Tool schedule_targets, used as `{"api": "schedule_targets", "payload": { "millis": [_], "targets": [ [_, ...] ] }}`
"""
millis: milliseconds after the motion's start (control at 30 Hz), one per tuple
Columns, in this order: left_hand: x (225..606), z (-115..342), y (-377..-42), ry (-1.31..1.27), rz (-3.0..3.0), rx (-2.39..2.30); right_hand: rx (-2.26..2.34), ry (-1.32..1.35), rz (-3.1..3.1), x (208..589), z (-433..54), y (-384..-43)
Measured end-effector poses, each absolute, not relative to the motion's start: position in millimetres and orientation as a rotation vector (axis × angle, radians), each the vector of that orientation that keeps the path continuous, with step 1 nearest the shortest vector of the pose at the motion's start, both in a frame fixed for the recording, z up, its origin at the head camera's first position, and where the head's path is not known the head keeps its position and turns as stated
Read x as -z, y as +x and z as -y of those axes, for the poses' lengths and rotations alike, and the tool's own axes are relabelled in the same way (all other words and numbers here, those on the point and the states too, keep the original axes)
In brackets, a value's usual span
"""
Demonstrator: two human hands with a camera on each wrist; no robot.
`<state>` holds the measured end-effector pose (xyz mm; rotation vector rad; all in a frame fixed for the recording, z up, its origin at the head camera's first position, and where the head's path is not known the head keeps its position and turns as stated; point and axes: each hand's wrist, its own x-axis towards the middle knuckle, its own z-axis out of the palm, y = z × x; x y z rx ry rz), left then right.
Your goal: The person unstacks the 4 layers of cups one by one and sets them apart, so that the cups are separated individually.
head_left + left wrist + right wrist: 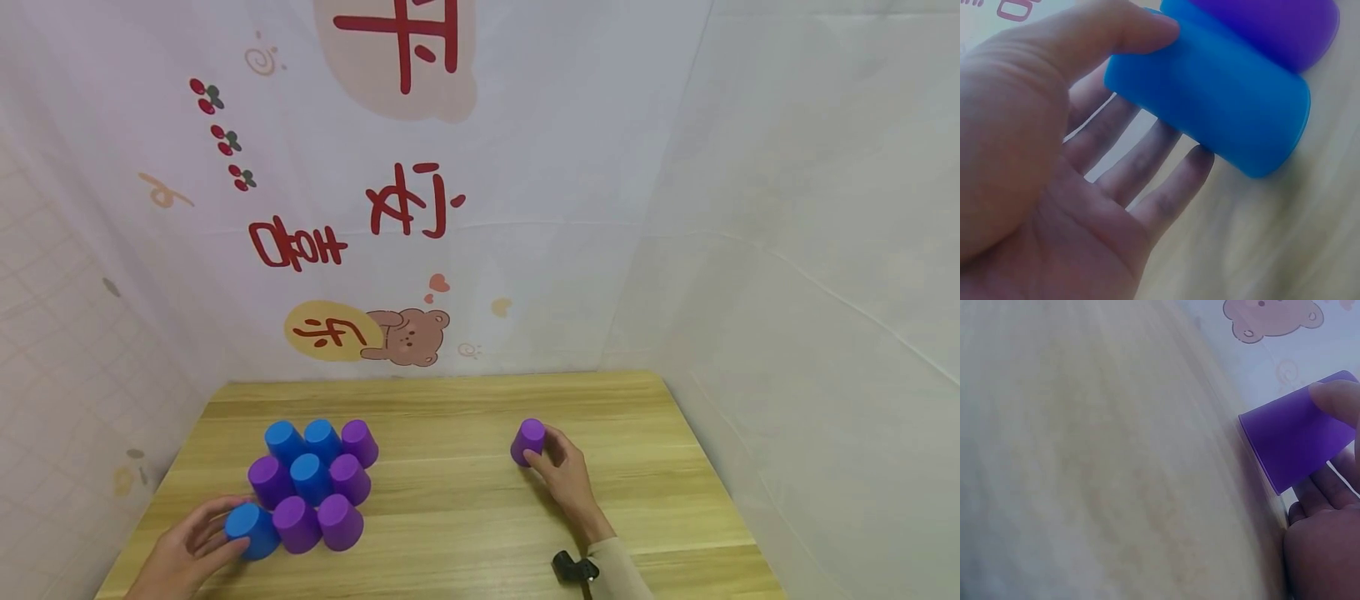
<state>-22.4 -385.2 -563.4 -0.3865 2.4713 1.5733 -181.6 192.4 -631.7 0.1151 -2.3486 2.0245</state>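
My left hand (187, 546) holds an upside-down blue cup (252, 532) at the front left corner of a block of cups. In the left wrist view the thumb lies over that blue cup (1222, 94), with the fingers on its other side. Directly beside it stands a purple cup (297, 525). Over on the right, my right hand (566, 475) grips a lone purple cup (529, 442), also bottom up, between thumb and fingers. The right wrist view shows this purple cup (1297, 434) with its rim close to the table.
Several more upside-down cups stand packed in rows, among them a blue cup (311, 477) in the middle and a purple cup (360, 443) at the back right. The wood-grain table (442, 492) meets a printed white curtain (540, 292) at its far edge.
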Motion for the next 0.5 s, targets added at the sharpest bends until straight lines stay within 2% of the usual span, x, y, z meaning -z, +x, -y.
{"api": "schedule_targets", "payload": {
  "millis": [500],
  "targets": [
    [566.9,384.0,-23.5,-0.404,-2.448,-1.631,-2.032,0.103,2.312,629.4,-189.4,-182.3]
  ]
}}
